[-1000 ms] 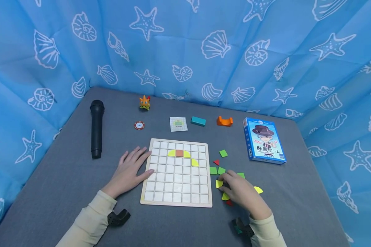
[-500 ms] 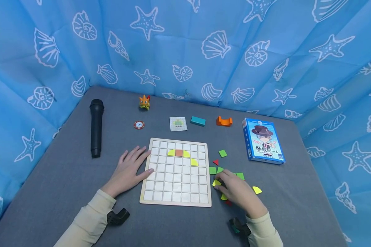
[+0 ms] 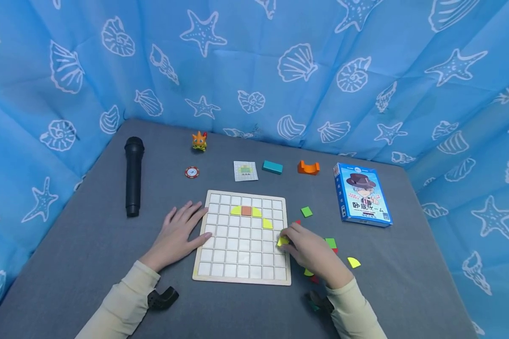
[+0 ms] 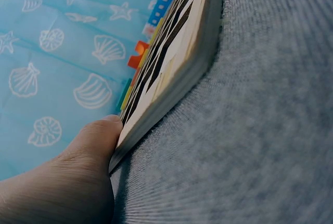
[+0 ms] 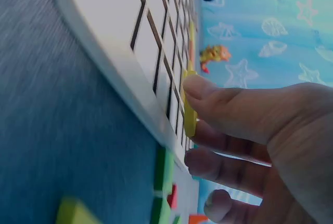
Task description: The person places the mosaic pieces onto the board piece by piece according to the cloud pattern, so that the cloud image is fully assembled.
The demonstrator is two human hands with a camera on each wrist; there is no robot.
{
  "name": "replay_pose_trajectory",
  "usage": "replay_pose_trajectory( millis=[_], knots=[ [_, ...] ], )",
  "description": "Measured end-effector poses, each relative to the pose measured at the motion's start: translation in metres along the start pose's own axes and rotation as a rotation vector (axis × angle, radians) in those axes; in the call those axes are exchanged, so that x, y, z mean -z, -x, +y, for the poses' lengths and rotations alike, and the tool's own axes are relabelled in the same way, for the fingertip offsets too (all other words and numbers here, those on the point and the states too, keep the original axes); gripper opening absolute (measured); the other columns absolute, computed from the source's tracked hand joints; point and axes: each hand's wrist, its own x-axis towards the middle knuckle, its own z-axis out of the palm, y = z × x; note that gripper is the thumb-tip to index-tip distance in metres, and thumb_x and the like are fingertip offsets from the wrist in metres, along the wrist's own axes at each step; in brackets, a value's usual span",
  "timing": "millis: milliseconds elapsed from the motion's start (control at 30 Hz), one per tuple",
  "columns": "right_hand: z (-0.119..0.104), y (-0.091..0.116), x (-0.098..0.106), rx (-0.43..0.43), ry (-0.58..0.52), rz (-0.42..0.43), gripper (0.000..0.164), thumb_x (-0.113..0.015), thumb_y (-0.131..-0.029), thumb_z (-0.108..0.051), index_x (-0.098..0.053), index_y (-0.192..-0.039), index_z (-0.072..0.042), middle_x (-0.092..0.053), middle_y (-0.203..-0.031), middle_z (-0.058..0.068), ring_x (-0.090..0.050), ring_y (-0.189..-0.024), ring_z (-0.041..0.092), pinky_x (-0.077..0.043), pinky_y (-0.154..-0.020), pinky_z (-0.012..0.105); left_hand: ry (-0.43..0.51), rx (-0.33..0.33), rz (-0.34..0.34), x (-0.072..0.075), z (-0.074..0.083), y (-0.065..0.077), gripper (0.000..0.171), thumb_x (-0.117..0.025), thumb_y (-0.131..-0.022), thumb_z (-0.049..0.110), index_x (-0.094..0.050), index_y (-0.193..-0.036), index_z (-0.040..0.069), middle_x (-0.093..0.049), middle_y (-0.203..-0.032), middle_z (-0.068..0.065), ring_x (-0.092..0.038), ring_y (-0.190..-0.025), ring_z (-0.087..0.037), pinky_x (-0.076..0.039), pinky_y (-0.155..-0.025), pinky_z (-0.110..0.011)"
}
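Note:
My right hand [image 3: 311,252] pinches a yellow quarter-circle tile [image 3: 282,241] between thumb and fingers, over the right edge of the white grid board [image 3: 243,256]. In the right wrist view the tile [image 5: 190,115] stands on edge by the thumb. My left hand [image 3: 176,238] rests at the board's left edge, fingers spread; the left wrist view shows its thumb [image 4: 101,135] touching the rim. On the board lie an orange square [image 3: 246,211], yellow tiles [image 3: 235,210] [image 3: 256,212] on either side, and another yellow tile [image 3: 267,223] lower right.
Loose green [image 3: 307,212], yellow [image 3: 354,262] and red [image 3: 315,279] tiles lie right of the board, some partly hidden by the right hand. Behind are a pattern card [image 3: 245,171], teal block [image 3: 272,167], orange piece [image 3: 308,168], poker chip [image 3: 192,172], figurine [image 3: 199,141], microphone [image 3: 133,176] and box [image 3: 363,194].
My right hand has picked up the yellow quarter-circle tile from the loose pieces and carried it left and up to the board's right edge. The left hand has stayed in place.

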Motion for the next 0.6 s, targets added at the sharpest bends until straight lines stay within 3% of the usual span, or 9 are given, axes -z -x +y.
replay_pose_trajectory(
  millis=[267, 600],
  knots=[
    [-0.008, -0.018, -0.008, 0.082, 0.021, 0.017, 0.029, -0.074, -0.085, -0.024, -0.067, -0.112, -0.016, -0.061, -0.100, -0.005, -0.053, -0.078, 0.005, -0.053, -0.074, 0.024, -0.008, 0.010, -0.001, -0.001, 0.001, -0.001, 0.071, -0.049, -0.091, 0.062, -0.035, -0.149, 0.023, -0.032, -0.154, -0.007, -0.020, -0.145, -0.030, -0.009, -0.113, -0.059],
    [-0.007, -0.019, -0.010, 0.143, 0.002, 0.091, 0.031, -0.077, -0.082, -0.016, -0.067, -0.112, -0.015, -0.062, -0.103, -0.003, -0.057, -0.082, 0.007, -0.055, -0.075, 0.024, -0.010, 0.010, -0.009, 0.000, 0.002, -0.001, 0.071, -0.050, -0.091, 0.061, -0.035, -0.150, 0.023, -0.031, -0.155, -0.007, -0.020, -0.145, -0.030, -0.009, -0.113, -0.059]
  ],
)
